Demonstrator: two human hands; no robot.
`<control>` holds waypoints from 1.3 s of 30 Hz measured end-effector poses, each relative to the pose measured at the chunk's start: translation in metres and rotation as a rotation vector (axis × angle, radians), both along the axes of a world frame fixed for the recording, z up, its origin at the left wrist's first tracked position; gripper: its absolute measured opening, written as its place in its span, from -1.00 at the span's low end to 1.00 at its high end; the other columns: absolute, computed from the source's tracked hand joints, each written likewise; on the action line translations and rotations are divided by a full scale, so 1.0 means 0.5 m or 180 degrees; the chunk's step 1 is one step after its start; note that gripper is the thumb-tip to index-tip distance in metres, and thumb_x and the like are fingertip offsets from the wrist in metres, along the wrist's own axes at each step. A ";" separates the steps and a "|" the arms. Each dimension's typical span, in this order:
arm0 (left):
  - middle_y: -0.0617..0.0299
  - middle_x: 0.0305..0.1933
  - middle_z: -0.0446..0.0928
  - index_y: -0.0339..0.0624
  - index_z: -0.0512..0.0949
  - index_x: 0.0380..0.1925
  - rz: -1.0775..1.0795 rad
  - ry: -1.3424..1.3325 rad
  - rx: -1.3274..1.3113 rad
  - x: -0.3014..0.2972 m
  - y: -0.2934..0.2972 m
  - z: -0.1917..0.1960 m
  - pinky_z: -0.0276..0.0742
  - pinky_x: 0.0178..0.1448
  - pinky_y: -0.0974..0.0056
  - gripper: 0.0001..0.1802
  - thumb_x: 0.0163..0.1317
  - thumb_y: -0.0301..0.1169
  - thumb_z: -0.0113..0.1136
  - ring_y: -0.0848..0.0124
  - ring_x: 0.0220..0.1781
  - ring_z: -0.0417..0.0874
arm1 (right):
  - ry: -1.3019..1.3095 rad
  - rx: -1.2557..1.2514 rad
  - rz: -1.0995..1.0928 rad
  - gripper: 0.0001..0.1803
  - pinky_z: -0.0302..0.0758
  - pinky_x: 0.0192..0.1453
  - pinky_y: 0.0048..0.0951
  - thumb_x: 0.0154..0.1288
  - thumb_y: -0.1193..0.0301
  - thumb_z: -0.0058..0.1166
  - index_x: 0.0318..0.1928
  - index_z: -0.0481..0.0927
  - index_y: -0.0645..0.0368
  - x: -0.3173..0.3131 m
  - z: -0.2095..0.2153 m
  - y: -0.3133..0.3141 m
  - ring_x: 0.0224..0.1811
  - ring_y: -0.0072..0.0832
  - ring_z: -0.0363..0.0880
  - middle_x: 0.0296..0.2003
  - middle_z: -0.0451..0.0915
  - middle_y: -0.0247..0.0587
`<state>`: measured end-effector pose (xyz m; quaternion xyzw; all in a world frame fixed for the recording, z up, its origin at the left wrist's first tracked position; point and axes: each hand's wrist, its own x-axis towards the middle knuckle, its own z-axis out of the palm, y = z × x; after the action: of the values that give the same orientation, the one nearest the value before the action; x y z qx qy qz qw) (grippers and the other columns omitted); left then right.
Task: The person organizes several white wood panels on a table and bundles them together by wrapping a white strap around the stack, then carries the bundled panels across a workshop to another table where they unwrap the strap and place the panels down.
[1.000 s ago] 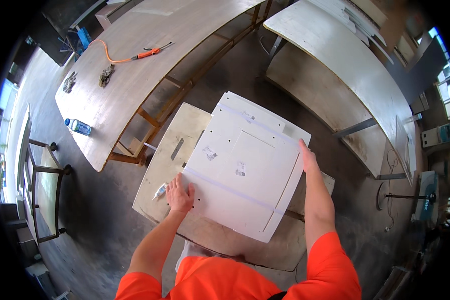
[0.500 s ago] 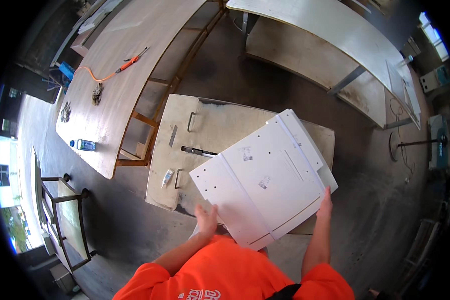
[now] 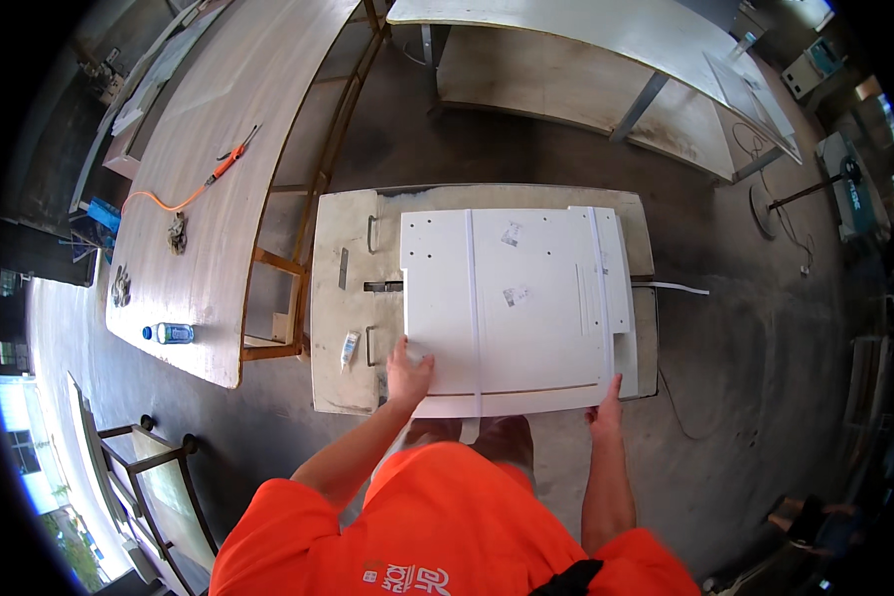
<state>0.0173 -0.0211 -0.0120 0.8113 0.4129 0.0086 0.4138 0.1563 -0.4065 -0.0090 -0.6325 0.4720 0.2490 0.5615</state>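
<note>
A stack of white panels point(image 3: 526, 348), bound by two pale straps point(image 3: 472, 288), lies nearly square on the beige-topped work table point(image 3: 343, 209). Small holes, grooves and printed labels mark its upper face. My left hand point(image 3: 408, 375) grips the stack's left edge near the front corner, thumb side over the top. At the front right corner, my right hand point(image 3: 604, 405) holds the edge with its fingers curled; part of them is hidden below. A white strap end point(image 3: 680, 288) sticks out past the table's right side. Left of the stack lies a small white tube point(image 3: 350, 350).
Two metal handles point(image 3: 372, 234) stand up from the table's left part, beside a dark slot. A long table point(image 3: 199, 288) at left bears an orange air gun point(image 3: 230, 162) and a bottle point(image 3: 169, 333). Another long table point(image 3: 566, 40) stands beyond. A wheeled rack point(image 3: 159, 487) is at lower left.
The stack has turned counterclockwise from a slant to nearly square with the table and moved away from my body. Both hands moved with it; my left hand has closed on its edge.
</note>
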 end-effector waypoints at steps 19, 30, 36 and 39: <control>-0.26 0.50 -0.08 -0.26 0.09 0.41 -0.0748 0.0391 0.1276 -0.144 -0.022 0.052 0.11 0.46 -0.10 0.27 -0.30 -0.02 0.57 -0.21 0.46 0.06 | -0.1861 0.0257 0.1310 -0.56 0.42 0.04 -0.42 0.10 0.34 0.38 -0.07 0.57 0.31 0.200 0.006 0.135 -0.09 -0.44 0.57 -0.13 0.63 -0.24; -0.30 0.49 -0.06 -0.32 0.10 0.40 -0.0658 0.0605 0.1456 -0.140 -0.007 0.044 0.08 0.46 -0.12 0.28 -0.29 0.01 0.57 -0.21 0.47 0.06 | -0.1599 -0.0206 0.1501 -0.57 0.35 -0.19 -0.38 0.16 0.09 0.32 -0.33 0.62 0.27 0.271 -0.015 0.116 -0.34 -0.50 0.41 -0.42 0.53 -0.40; -0.29 0.48 -0.04 -0.34 0.15 0.37 -0.0820 0.0815 0.1393 -0.116 -0.010 0.126 0.01 0.47 -0.12 0.17 -0.17 0.01 0.52 -0.17 0.49 0.03 | -0.1228 -0.2912 0.1474 -0.07 0.35 0.28 -0.12 0.07 -0.16 0.27 0.13 0.44 0.47 0.504 -0.101 0.004 0.20 0.05 0.44 0.19 0.44 0.21; -0.26 0.46 0.02 -0.33 0.24 0.31 -0.0805 0.0370 0.1344 -0.063 -0.020 0.162 0.03 0.46 -0.13 -0.01 -0.07 -0.08 0.48 -0.17 0.47 0.06 | -0.1141 -0.0976 0.0776 -0.12 0.36 0.26 -0.18 0.10 -0.02 0.34 0.11 0.41 0.58 0.596 -0.166 -0.109 0.20 -0.15 0.47 0.21 0.42 0.16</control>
<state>-0.0141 -0.0313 0.0690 0.9241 0.3203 -0.0038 0.2086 0.4542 -0.4610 -0.0922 -0.7964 0.3174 0.1243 0.4995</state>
